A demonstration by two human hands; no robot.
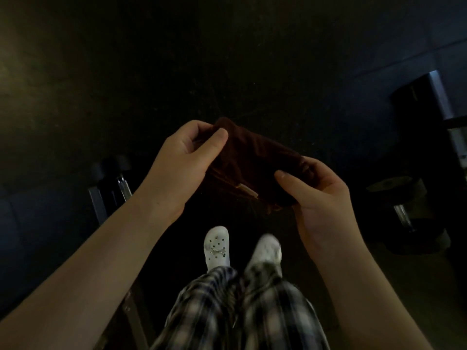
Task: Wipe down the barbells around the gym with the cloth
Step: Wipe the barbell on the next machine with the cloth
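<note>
Cloth (252, 157), dark maroon and bunched, held in the air between both hands above the dark gym floor (227, 59), near the centre of the head view. Left hand (184, 157) lies at the cloth's 10 o'clock edge, its thumb and curled fingers pinching an upper corner. Right hand (323, 198) lies at the 4 o'clock edge, with its thumb (283, 176) laid on top and its fingers curled round the far side, so both hands are closed on fabric and neither is free. A pale tag (246, 192) shows on the lower fold, at 6 o'clock of the cloth. Judged from its sag and creasing, the cloth is light, soft and limp, with no stiffness of its own. It should neither slip nor break, but it will droop wherever it is unsupported. It is therefore best taken at corners or hems for spreading, or gathered into a pad in one palm for wiping. No barbell can be made out. A left-side dumbbell (118, 178) lies on the floor at 9 o'clock and a right-side dumbbell (404, 218) at 3 o'clock, both well apart from the cloth and untouched. A dark blocky object (424, 97) at 2 o'clock is too dim to identify. White clogs (216, 245) and plaid trousers (240, 311) appear at 6 o'clock, below the hands.
</note>
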